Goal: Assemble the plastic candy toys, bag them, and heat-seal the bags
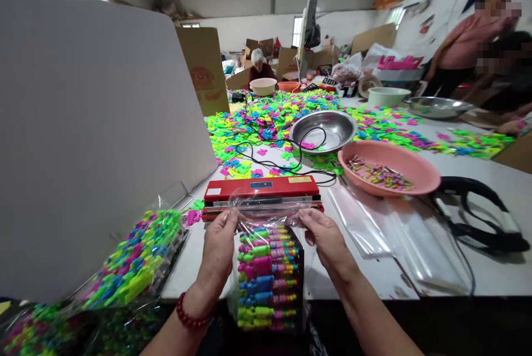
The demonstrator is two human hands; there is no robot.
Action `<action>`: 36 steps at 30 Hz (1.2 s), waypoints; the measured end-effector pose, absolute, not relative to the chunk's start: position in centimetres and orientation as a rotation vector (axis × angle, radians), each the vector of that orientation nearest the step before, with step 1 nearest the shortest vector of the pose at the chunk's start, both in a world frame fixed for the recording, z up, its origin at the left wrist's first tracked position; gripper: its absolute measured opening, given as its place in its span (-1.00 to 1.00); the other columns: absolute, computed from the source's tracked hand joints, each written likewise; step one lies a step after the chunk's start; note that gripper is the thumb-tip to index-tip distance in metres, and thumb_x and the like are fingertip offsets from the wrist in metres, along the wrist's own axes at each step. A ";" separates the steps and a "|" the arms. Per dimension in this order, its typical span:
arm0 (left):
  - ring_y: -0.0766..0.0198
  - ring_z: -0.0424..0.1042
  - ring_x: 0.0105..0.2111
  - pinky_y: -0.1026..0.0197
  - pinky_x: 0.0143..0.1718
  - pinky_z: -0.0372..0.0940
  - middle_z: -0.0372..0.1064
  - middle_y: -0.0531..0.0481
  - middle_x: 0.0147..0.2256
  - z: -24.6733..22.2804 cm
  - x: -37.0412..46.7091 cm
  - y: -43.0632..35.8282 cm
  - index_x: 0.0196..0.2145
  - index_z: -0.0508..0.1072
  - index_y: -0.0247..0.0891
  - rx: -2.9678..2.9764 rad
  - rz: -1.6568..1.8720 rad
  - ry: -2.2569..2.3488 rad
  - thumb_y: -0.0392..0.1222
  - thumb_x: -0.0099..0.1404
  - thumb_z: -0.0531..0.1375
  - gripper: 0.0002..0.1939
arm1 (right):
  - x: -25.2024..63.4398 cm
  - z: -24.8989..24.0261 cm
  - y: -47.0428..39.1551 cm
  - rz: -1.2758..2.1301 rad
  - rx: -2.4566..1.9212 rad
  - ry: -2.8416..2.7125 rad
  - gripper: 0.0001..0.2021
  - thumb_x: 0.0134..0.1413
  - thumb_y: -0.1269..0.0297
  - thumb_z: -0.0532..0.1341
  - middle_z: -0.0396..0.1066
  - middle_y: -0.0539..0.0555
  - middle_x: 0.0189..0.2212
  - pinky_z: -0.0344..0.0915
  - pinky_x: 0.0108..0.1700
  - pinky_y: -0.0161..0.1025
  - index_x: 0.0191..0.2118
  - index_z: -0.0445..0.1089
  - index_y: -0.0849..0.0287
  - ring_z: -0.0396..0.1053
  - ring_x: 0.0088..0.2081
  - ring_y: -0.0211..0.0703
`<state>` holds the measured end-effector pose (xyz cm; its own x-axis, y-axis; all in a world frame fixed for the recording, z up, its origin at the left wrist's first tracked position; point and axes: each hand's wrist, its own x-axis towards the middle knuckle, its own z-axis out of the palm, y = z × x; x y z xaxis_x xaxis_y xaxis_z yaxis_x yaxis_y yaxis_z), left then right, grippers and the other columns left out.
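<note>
Between my hands hangs a clear plastic bag (270,278) packed with rows of bright toy pieces in pink, green, blue and yellow. My left hand (220,242) pinches the bag's open end at its left corner; a red bead bracelet circles that wrist. At the right corner, my right hand (324,234) pinches the same edge. The bag's mouth lies at the front of a red heat sealer (261,187), whose small panel shows an orange light. Below the table edge, the lower part of the bag hangs over a dark area.
Filled bags (137,256) lean at the left beside a tall white panel (95,123). Flat clear bags (361,223) lie right of the sealer. Behind are a pink basin (388,167), a steel bowl (324,130), a black cable and heaped plastic pieces (266,123). Other people are farther back.
</note>
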<state>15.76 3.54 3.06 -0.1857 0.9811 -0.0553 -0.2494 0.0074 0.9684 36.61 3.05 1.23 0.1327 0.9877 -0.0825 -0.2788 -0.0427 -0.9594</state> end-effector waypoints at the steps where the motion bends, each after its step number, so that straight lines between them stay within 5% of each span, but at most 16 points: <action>1: 0.21 0.44 -0.38 0.20 -0.27 0.33 0.46 -0.01 -0.44 2.8 15.7 3.7 -0.40 0.45 -0.28 0.891 1.436 1.181 0.11 0.08 0.33 -0.63 | 36.7 0.9 3.2 1.275 -1.116 -0.868 -0.59 -0.19 -0.08 0.41 0.50 0.09 -0.43 -0.06 -0.65 -0.40 -0.42 0.46 0.21 0.22 -0.55 -0.30; 7: 0.32 0.31 -0.62 0.26 -0.49 0.25 0.32 0.07 -0.63 -1.5 15.7 6.6 -0.54 0.33 -0.26 0.763 1.411 1.317 0.14 0.02 0.29 -0.60 | 36.6 -4.2 6.4 1.184 -1.310 -0.867 -0.59 -0.19 -0.09 0.29 0.41 0.03 -0.57 -0.07 -0.67 -0.38 -0.41 0.42 0.23 0.08 -0.66 -0.36; 14: 0.29 0.30 -0.68 0.29 -0.58 0.15 0.35 0.00 -0.67 -5.8 16.0 9.7 -0.60 0.36 -0.26 0.633 1.402 1.467 -0.04 0.04 0.22 -0.76 | 36.2 -7.4 9.3 0.978 -1.545 -0.913 -0.63 -0.10 -0.07 0.17 0.43 0.04 -0.59 0.19 -0.55 -0.31 -0.43 0.41 0.18 0.33 -0.55 -0.17; 20: 0.29 0.18 -0.77 0.26 -0.68 0.01 0.24 -0.01 -0.77 -6.5 16.0 11.4 -0.73 0.28 -0.20 0.509 1.350 1.627 -0.19 0.12 0.15 -0.70 | 36.4 -7.1 9.8 0.832 -1.757 -0.972 -0.75 -0.04 0.09 0.15 0.47 0.09 -0.60 0.25 -0.48 -0.26 -0.57 0.36 0.12 0.41 -0.51 -0.08; 26: 0.32 0.18 -0.75 0.28 -0.70 0.01 0.24 0.00 -0.72 -6.0 15.6 11.2 -0.66 0.27 -0.22 0.420 1.282 1.612 -0.09 0.19 0.14 -0.68 | 36.6 -7.4 10.9 0.776 -1.839 -0.915 -0.77 -0.07 0.11 0.17 0.49 0.11 -0.55 0.27 -0.43 -0.24 -0.55 0.42 0.14 0.43 -0.42 -0.03; 36: 0.48 0.02 -0.72 0.36 -0.70 -0.12 0.15 0.17 -0.70 -4.9 14.5 9.0 -0.61 0.36 -0.30 0.571 1.293 1.431 -0.23 -0.13 0.27 -0.86 | 38.2 -8.0 8.3 1.077 -1.569 -0.879 -0.55 -0.25 -0.10 0.35 0.50 0.15 -0.52 0.31 -0.53 -0.29 -0.44 0.46 0.26 0.44 -0.50 -0.09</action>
